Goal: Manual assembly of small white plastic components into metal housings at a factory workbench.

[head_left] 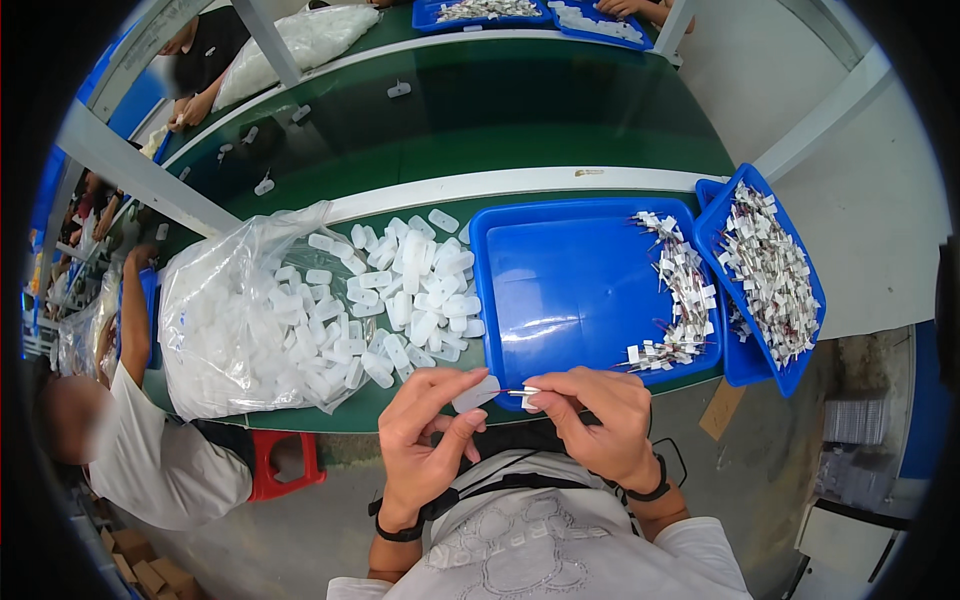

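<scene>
Just past the table's near edge, my left hand (420,432) pinches a translucent white plastic shell (478,394) with rounded ends. My right hand (604,418) is closed on a small white connector piece (529,398) with thin reddish wires, its wire end pointing at the shell. Whether the wires enter the shell is too small to tell. Beyond my right hand lies a blue tray (560,290), with wired connector pieces (690,300) gathered along its right side. Left of the tray, a heap of similar white shells (425,280) spills from a clear plastic bag (220,310).
Another blue tray (806,345), full of wired pieces, rests tilted at the right. Behind a white rail (520,185) runs a green belt (540,110) with a few scattered shells. A co-worker (170,450) sits at the left by a red stool (285,465); others work farther back.
</scene>
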Tool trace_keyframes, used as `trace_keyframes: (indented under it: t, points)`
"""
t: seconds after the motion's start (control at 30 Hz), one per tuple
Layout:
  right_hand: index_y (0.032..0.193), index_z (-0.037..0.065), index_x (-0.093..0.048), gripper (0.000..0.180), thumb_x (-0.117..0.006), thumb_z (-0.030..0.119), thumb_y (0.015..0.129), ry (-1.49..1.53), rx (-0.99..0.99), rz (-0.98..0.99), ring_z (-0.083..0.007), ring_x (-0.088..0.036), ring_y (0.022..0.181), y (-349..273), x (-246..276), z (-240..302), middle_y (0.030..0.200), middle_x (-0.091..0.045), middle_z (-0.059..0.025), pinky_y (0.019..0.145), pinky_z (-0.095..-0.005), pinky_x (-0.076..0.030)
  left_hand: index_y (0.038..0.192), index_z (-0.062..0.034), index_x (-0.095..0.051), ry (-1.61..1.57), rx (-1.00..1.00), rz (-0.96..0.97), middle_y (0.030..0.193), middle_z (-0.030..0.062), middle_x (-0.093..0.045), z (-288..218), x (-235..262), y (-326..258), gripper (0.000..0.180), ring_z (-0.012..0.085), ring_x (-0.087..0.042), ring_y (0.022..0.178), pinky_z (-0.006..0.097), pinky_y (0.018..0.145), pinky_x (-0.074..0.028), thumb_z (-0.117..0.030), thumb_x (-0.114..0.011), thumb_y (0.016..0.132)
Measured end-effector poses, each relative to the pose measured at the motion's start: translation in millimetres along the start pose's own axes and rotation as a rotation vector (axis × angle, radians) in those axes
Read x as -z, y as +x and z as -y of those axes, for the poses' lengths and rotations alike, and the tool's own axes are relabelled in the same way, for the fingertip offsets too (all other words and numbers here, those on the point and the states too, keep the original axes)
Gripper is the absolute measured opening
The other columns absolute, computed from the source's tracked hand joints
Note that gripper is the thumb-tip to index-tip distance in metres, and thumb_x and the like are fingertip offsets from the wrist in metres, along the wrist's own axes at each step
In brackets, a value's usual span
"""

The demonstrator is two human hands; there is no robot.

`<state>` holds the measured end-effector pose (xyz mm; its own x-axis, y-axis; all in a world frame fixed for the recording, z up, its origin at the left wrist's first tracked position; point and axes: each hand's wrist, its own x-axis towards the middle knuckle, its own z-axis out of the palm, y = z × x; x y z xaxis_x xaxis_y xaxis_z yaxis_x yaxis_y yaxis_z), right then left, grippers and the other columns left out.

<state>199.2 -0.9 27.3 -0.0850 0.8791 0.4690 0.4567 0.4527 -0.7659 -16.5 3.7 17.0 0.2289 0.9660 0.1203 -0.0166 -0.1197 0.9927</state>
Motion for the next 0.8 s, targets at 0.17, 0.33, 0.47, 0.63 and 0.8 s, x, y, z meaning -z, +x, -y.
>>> trace_keyframes:
  t: [0.17, 0.33, 0.47, 0.63, 0.8]
  points:
    - [0.091, -0.002, -0.075, 0.001, -0.074, -0.001, 0.09, 0.057, -0.031, 0.042, -0.0158, -0.07, 0.056, -4, -3, -6, 0.071, -0.073, -0.0094, 0.051, -0.0259, -0.05, 0.118, 0.0117, -0.068, -0.001, 0.057, -0.098, 0.11, 0.0167, -0.064, -1, -7, 0, 0.028, 0.0185, -0.073, 0.078, 0.022, 0.05, -0.058, 0.015, -0.067, 0.09]
    - [0.089, 0.0, -0.073, 0.004, -0.076, 0.003, 0.091, 0.14, -0.098, 0.084, -0.0171, -0.065, 0.051, -5, -2, -2, 0.062, -0.066, -0.0052, 0.047, -0.0288, -0.046, 0.112, 0.0109, -0.069, 0.029, 0.024, -0.119, 0.11, 0.0187, -0.067, 7, -5, -4, 0.024, 0.0191, -0.073, 0.078, 0.023, 0.052, -0.059, 0.012, -0.071, 0.089]
    - [0.088, 0.001, -0.074, 0.004, -0.077, 0.003, 0.09, 0.159, -0.095, 0.067, -0.0169, -0.062, 0.049, -9, -5, -5, 0.062, -0.065, -0.0057, 0.046, -0.0296, -0.045, 0.112, 0.0083, -0.069, 0.205, -0.263, -0.098, 0.112, 0.0212, -0.068, 14, 1, 1, 0.026, 0.0208, -0.073, 0.084, 0.025, 0.056, -0.061, 0.006, -0.077, 0.088]
    - [0.087, 0.001, -0.074, 0.005, -0.077, 0.003, 0.09, 0.176, -0.119, 0.088, -0.0176, -0.058, 0.047, -8, -2, -3, 0.061, -0.064, -0.0065, 0.046, -0.0305, -0.042, 0.112, 0.0077, -0.07, 0.191, -0.282, -0.111, 0.113, 0.0221, -0.069, 15, 2, 4, 0.027, 0.0223, -0.072, 0.091, 0.027, 0.061, -0.062, 0.002, -0.079, 0.088]
    - [0.086, 0.001, -0.074, 0.006, -0.078, 0.004, 0.09, 0.17, -0.122, 0.095, -0.0178, -0.058, 0.047, -8, -1, -3, 0.061, -0.064, -0.007, 0.045, -0.0307, -0.041, 0.113, 0.008, -0.069, 0.159, -0.248, -0.106, 0.116, 0.0231, -0.069, 16, 2, 2, 0.027, 0.0229, -0.073, 0.093, 0.028, 0.063, -0.063, 0.004, -0.078, 0.088]
